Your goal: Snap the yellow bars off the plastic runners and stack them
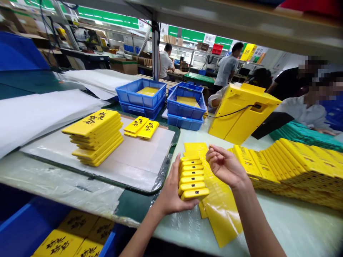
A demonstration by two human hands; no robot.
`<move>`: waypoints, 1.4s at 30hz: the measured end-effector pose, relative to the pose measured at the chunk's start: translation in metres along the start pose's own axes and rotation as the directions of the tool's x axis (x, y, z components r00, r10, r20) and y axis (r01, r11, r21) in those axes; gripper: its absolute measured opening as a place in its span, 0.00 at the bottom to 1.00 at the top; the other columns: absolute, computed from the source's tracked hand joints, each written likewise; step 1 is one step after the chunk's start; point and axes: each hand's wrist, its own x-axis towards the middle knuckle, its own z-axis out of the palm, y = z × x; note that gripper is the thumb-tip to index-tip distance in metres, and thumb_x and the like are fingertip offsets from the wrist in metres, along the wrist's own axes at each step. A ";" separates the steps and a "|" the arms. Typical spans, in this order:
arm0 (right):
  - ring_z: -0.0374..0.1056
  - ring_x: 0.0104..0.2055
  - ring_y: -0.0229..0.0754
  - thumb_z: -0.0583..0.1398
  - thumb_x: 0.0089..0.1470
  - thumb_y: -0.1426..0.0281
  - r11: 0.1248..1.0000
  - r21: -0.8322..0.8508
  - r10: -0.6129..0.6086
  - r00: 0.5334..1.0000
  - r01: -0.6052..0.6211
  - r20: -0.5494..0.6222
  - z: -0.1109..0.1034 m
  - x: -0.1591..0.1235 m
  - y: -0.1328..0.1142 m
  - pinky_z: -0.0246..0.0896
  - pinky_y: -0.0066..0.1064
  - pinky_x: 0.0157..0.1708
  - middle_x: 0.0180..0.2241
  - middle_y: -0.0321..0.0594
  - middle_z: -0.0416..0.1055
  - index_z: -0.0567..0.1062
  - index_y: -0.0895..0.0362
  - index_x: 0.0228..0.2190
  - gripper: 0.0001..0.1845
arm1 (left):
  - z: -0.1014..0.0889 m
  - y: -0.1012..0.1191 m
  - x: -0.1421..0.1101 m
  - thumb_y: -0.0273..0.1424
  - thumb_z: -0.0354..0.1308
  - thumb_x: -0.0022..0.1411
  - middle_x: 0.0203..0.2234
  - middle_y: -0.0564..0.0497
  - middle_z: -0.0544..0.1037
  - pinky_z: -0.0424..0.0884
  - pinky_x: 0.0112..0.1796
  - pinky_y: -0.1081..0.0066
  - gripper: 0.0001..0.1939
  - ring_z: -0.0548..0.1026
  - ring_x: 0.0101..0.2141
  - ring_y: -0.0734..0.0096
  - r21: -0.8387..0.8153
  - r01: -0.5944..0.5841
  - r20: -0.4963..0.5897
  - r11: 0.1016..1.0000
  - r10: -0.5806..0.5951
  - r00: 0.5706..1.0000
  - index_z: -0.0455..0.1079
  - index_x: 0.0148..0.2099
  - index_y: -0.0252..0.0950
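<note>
Here the left hand grips a stack of yellow cases; the right hand hangs empty, half-curled, beside it.

Yellow plastic cases, staggered stack, slotted edges showing

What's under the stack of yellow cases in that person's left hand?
The left hand cradles the yellow cases from beneath, hiding their undersides. Lower down, yellow plastic sheets lie on the table; whatever the hand covers cannot be seen.

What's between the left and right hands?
Head view: a stack of yellow slotted cases, held by the left hand, over a yellow plastic sheet.
</note>
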 end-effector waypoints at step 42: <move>0.66 0.26 0.34 0.72 0.47 0.67 0.271 -0.764 -0.530 0.754 0.585 0.389 0.012 -0.006 0.020 0.62 0.26 0.28 0.26 0.34 0.71 0.77 0.63 0.47 0.25 | 0.001 0.006 -0.002 0.51 0.74 0.50 0.75 0.36 0.46 0.54 0.69 0.35 0.73 0.51 0.73 0.36 0.049 0.041 0.020 0.998 -0.042 0.999 0.23 0.79 0.46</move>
